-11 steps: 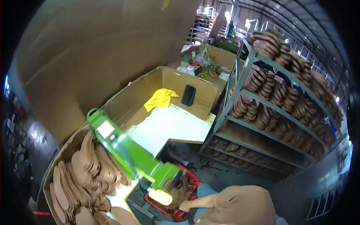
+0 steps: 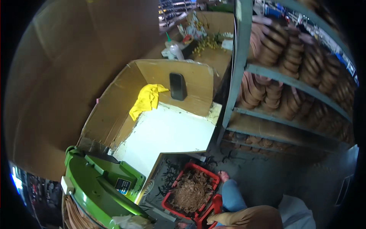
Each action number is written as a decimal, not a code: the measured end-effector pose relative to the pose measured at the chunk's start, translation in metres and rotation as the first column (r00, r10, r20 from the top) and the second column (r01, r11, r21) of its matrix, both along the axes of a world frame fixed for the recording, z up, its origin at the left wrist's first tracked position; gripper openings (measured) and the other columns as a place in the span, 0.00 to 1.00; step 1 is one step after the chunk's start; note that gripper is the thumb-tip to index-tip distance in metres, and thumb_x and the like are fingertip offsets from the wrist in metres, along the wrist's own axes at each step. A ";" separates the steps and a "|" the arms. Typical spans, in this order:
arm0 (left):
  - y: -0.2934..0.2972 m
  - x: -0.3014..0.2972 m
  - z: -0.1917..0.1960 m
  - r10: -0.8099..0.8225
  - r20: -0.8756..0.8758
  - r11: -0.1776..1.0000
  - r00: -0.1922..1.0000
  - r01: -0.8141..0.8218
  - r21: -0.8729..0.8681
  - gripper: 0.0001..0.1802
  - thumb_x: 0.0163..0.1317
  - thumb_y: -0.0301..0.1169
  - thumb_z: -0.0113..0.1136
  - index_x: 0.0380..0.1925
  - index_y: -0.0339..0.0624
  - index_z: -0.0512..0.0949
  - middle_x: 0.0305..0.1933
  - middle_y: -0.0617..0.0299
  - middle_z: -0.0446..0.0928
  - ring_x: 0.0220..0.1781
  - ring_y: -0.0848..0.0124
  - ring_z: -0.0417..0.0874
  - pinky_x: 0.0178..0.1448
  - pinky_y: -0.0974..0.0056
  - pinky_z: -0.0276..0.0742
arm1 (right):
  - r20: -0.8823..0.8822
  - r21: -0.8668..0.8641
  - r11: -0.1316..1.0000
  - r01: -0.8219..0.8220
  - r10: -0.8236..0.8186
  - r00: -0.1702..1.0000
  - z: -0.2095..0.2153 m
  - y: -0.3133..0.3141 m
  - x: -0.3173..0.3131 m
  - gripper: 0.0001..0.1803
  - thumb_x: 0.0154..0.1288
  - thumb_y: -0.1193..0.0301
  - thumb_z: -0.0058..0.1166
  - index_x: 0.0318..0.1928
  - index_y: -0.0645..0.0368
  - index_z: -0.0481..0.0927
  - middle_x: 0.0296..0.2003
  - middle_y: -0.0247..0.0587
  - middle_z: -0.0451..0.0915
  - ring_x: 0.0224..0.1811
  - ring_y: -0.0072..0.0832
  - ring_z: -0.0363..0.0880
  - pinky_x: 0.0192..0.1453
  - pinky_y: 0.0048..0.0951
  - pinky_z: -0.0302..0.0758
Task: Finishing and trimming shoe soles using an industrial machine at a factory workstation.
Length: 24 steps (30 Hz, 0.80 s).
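Observation:
At the lower edge, my right hand (image 2: 212,219) comes in from a tan sleeve (image 2: 248,217) and rests on a red plastic stool (image 2: 213,206). Its fingers look curled around the stool's edge, though the picture cuts them off partly. Just beyond it stands a red basket (image 2: 167,204) full of brown shavings (image 2: 192,191). My left hand is out of the picture. A green machine (image 2: 95,183) sits on the bench at lower left, with tan shoe soles (image 2: 74,213) showing beneath and behind it.
A white worktop (image 2: 167,129) with a cardboard surround (image 2: 110,103) holds a yellow cloth (image 2: 146,100) and a black phone (image 2: 177,87) leaning upright. To the right, a metal rack (image 2: 282,76) carries stacked soles. My jeans-clad leg (image 2: 232,194) is beside the basket.
The view has swung, so the worktop and basket appear larger and the bench soles are mostly hidden by the machine. My right hand stays by the red plastic, now lower in view.

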<state>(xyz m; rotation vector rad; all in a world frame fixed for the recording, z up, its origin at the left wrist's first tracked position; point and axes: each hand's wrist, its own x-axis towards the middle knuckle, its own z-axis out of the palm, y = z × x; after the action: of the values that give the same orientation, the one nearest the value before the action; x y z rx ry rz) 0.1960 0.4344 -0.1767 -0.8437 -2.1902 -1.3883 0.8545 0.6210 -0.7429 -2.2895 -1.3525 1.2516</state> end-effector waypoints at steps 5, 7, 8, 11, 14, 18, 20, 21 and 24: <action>-0.014 -0.042 -0.025 -0.003 0.033 1.000 0.999 0.003 -0.018 0.27 0.58 0.35 0.60 0.55 0.31 0.68 0.57 0.54 0.67 0.58 0.60 0.66 0.66 0.53 0.60 | 0.041 -0.007 0.999 -0.051 0.051 0.998 -0.071 0.022 -0.025 0.25 0.66 0.51 0.33 0.45 0.56 0.76 0.49 0.49 0.76 0.50 0.48 0.74 0.55 0.45 0.71; -0.007 -0.051 -0.040 -0.032 0.087 0.999 0.996 0.031 0.011 0.28 0.58 0.34 0.59 0.55 0.31 0.67 0.58 0.55 0.66 0.59 0.60 0.66 0.66 0.53 0.60 | 0.011 0.155 0.981 -0.117 0.116 0.993 -0.077 0.021 -0.018 0.24 0.62 0.51 0.44 0.44 0.56 0.79 0.46 0.47 0.79 0.46 0.46 0.77 0.52 0.45 0.72; -0.016 -0.053 -0.047 -0.019 0.112 0.999 0.994 0.015 0.035 0.28 0.58 0.34 0.59 0.55 0.31 0.67 0.58 0.55 0.66 0.59 0.61 0.65 0.67 0.53 0.59 | 0.007 0.169 0.975 -0.145 0.146 0.989 -0.076 0.039 -0.024 0.24 0.62 0.51 0.44 0.44 0.56 0.79 0.46 0.47 0.79 0.46 0.46 0.77 0.52 0.45 0.72; -0.002 -0.039 -0.073 -0.081 0.202 0.989 0.976 0.053 0.139 0.28 0.57 0.33 0.59 0.56 0.31 0.66 0.59 0.56 0.65 0.60 0.62 0.64 0.67 0.53 0.58 | -0.030 0.067 0.889 -0.454 0.456 0.889 -0.044 0.050 -0.051 0.23 0.61 0.51 0.46 0.44 0.55 0.80 0.46 0.46 0.79 0.46 0.45 0.78 0.51 0.45 0.73; -0.016 -0.026 -0.105 -0.099 0.294 0.972 0.951 0.029 0.235 0.29 0.57 0.32 0.59 0.57 0.31 0.65 0.60 0.56 0.63 0.60 0.63 0.63 0.68 0.53 0.57 | -0.081 -0.049 0.655 -0.754 0.750 0.657 -0.004 0.009 -0.079 0.23 0.59 0.51 0.48 0.44 0.55 0.80 0.45 0.45 0.80 0.46 0.44 0.78 0.51 0.44 0.73; -0.058 0.007 -0.177 -0.154 0.437 0.932 0.886 -0.017 0.363 0.30 0.57 0.31 0.59 0.58 0.30 0.63 0.61 0.57 0.62 0.61 0.64 0.61 0.69 0.53 0.56 | -0.182 -0.239 0.201 -0.950 0.952 0.247 0.067 -0.043 -0.117 0.22 0.57 0.52 0.51 0.44 0.55 0.81 0.45 0.44 0.80 0.46 0.42 0.78 0.50 0.43 0.73; -0.092 0.021 -0.216 -0.186 0.499 0.913 0.847 -0.038 0.406 0.31 0.56 0.30 0.58 0.58 0.30 0.62 0.62 0.58 0.61 0.62 0.65 0.60 0.69 0.53 0.55 | -0.286 -0.320 -0.053 -0.946 0.957 0.043 0.108 -0.076 -0.138 0.22 0.56 0.52 0.53 0.44 0.55 0.82 0.45 0.44 0.81 0.45 0.41 0.79 0.50 0.43 0.73; -0.122 0.022 -0.231 -0.186 0.522 0.903 0.832 -0.065 0.425 0.31 0.56 0.30 0.58 0.59 0.30 0.62 0.62 0.58 0.60 0.62 0.65 0.60 0.69 0.53 0.55 | -0.346 -0.344 -0.198 -0.918 0.935 -0.072 0.126 -0.105 -0.124 0.22 0.56 0.53 0.53 0.44 0.54 0.82 0.45 0.44 0.81 0.45 0.41 0.79 0.50 0.43 0.73; -0.187 0.036 -0.267 -0.252 0.612 0.890 0.750 -0.068 0.450 0.32 0.56 0.29 0.58 0.59 0.30 0.61 0.63 0.59 0.59 0.63 0.67 0.59 0.70 0.53 0.54 | -0.570 -0.366 -0.532 -0.763 0.776 -0.268 0.279 -0.114 -0.199 0.22 0.55 0.53 0.56 0.43 0.54 0.82 0.44 0.43 0.81 0.45 0.40 0.79 0.50 0.42 0.74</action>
<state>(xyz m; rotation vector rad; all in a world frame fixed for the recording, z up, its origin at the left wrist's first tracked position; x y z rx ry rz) 0.2318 0.2476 -0.4438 -0.3009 -2.1200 -2.4185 0.6553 0.5065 -0.4643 -0.2712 -3.6547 2.3727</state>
